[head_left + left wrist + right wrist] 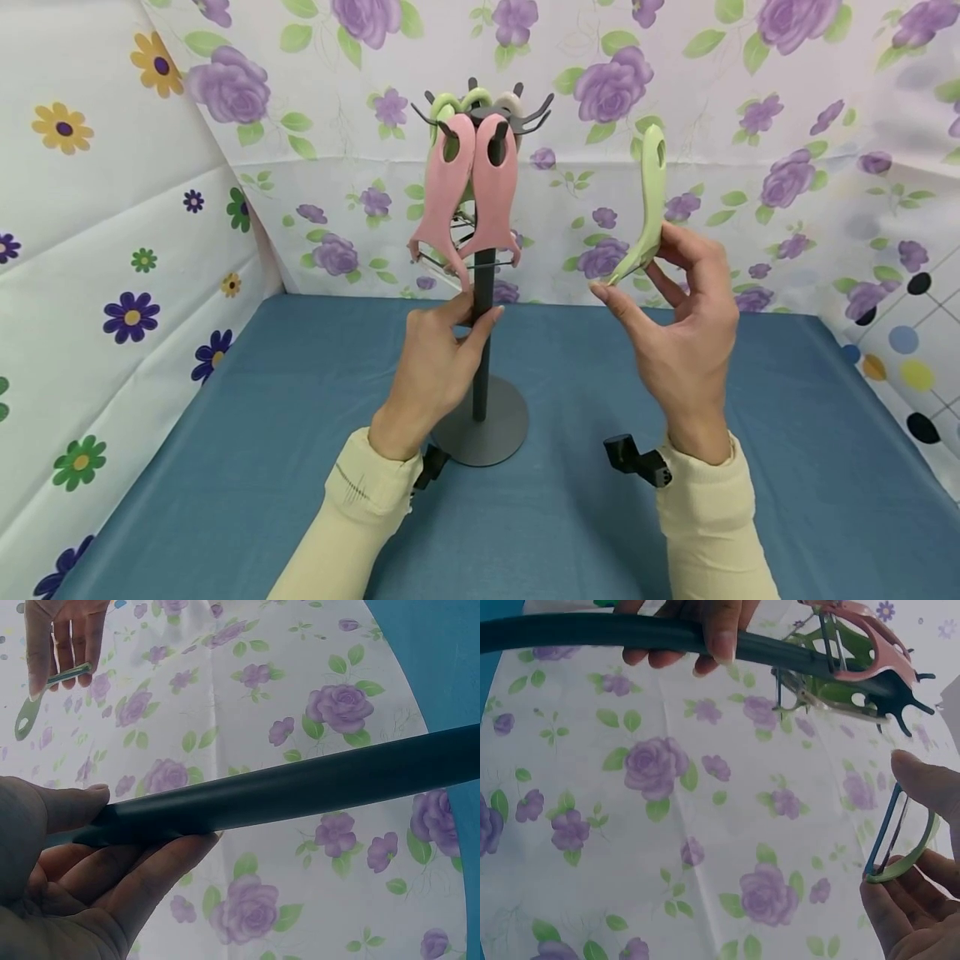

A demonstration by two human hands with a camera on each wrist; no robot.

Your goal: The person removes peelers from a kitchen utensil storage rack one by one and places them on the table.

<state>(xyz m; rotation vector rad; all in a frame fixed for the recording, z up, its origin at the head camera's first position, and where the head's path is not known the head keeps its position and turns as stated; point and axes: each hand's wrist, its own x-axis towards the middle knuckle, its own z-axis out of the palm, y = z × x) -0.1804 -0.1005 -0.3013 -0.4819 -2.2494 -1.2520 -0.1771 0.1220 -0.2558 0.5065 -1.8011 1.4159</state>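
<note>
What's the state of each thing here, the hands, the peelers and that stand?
Left hand: grips the stand's pole.
Right hand: holds the green peeler.
Green peeler: off the stand, upright.
Pink peelers: hanging from hooks.
Stand: upright on the blue table.

A blue-covered table (300, 467) fills the floral-walled booth. A dark grey stand (483, 367) rests on its round base near the centre of the surface, its upright pole rising toward the far wall, with pink peelers (472, 187) hanging from its top hooks.
</note>
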